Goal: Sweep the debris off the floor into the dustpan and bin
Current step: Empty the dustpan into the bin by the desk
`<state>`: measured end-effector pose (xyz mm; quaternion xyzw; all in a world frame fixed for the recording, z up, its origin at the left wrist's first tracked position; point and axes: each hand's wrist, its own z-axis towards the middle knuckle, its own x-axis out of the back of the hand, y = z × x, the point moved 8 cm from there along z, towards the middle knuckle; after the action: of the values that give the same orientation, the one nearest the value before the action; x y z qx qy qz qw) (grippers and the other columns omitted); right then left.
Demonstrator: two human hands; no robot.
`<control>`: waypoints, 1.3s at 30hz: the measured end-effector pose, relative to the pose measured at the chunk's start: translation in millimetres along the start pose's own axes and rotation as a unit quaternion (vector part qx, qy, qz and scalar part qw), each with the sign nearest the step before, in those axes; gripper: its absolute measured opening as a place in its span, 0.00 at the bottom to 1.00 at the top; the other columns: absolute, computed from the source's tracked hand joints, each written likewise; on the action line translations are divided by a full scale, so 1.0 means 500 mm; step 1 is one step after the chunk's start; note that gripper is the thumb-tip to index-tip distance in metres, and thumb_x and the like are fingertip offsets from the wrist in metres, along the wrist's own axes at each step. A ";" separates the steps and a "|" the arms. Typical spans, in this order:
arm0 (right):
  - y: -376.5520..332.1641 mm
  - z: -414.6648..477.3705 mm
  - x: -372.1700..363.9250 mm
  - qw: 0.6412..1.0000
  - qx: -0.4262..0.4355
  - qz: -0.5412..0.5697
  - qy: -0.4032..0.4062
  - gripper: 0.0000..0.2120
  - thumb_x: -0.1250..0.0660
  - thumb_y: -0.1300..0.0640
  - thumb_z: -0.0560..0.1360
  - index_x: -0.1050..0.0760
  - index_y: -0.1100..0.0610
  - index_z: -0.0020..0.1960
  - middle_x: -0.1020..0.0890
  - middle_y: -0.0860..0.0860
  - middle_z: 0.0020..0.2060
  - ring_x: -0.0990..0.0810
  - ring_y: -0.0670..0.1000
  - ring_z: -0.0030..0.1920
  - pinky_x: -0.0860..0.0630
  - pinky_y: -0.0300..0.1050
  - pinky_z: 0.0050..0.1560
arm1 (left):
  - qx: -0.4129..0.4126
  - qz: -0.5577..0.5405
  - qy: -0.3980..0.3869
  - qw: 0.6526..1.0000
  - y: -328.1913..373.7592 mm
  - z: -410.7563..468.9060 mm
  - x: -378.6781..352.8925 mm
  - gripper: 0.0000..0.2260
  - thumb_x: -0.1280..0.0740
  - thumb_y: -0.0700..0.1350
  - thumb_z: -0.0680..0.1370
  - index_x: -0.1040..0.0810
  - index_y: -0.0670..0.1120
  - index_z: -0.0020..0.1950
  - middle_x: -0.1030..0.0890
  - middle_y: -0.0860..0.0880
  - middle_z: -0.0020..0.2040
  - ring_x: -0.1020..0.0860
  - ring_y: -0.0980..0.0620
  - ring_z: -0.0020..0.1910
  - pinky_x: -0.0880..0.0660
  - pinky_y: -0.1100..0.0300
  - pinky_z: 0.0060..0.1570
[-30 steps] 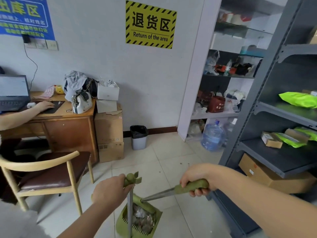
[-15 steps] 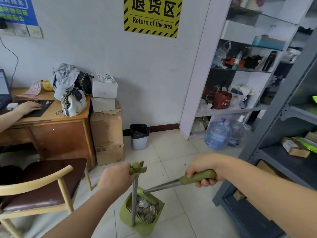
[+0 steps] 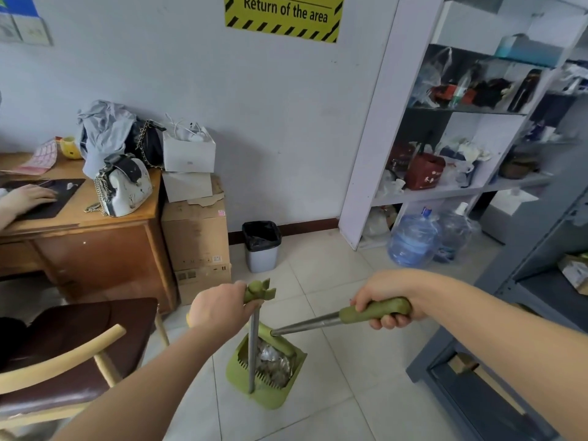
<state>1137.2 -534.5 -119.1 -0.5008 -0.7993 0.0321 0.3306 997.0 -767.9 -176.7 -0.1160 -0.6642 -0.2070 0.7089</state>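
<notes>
Left hand (image 3: 219,308) grip clenched round dustpan (image 3: 270,377) handle, right hand (image 3: 386,297) gripping broom handle (image 3: 375,311)

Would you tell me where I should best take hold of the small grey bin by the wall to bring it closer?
Probably the bin by its liner-covered rim, reaching down from the front: it stands upright with no visible handle, the wall behind and cartons beside it.
</notes>
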 end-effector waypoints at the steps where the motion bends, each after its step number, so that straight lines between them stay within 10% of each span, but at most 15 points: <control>1: -0.005 0.012 0.009 1.000 0.000 0.000 0.000 0.19 0.40 0.58 0.77 0.31 0.59 0.68 0.24 0.54 0.30 0.31 0.44 0.17 0.37 0.33 0.15 | 0.001 -0.002 -0.003 1.000 -0.001 0.014 -0.003 0.18 0.45 0.65 0.77 0.31 0.52 0.46 0.25 0.54 0.37 0.26 0.50 0.35 0.32 0.56 0.32; 39: -0.260 0.505 0.539 0.996 0.033 -0.066 -0.050 0.21 0.41 0.57 0.77 0.31 0.60 0.69 0.24 0.53 0.30 0.31 0.44 0.17 0.37 0.33 0.16 | 0.084 -0.008 0.009 0.996 0.096 0.689 -0.053 0.17 0.44 0.65 0.77 0.31 0.52 0.43 0.26 0.55 0.33 0.25 0.52 0.32 0.31 0.59 0.28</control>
<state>818.8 -307.0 -132.1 -0.4338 -0.8443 0.0618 0.3083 709.9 -570.1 -166.5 -0.0487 -0.6739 -0.1568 0.7203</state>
